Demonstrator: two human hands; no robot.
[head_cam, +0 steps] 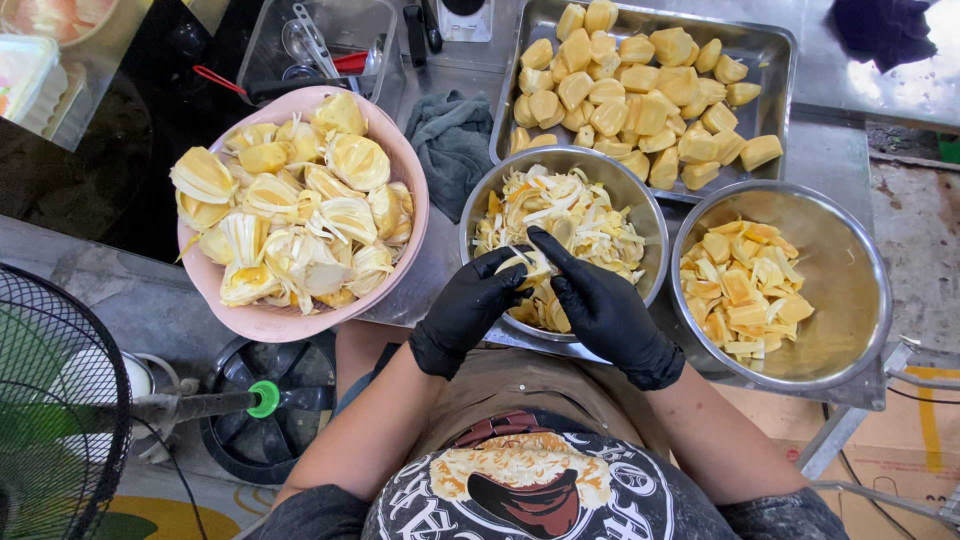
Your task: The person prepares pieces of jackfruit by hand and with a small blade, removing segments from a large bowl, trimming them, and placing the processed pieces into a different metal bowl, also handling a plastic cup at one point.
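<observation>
Both my hands wear black gloves and meet over the middle steel bowl (640, 210), which is full of pale stringy fruit scraps. My left hand (468, 305) and my right hand (600, 300) grip one yellow fruit pod (530, 268) between their fingers, pulling at it. To the left a pink bowl (262, 322) is heaped with unpeeled pods. On the right a second steel bowl (850, 260) holds cut yellow fruit pieces (745, 288). Behind it, a steel tray (775, 60) carries cleaned yellow bulbs.
A grey cloth (452, 135) lies between the pink bowl and the tray. A clear tub (330, 35) with utensils stands at the back. A black fan cage (55, 400) and its base sit low at the left. Cardboard (900, 450) lies at lower right.
</observation>
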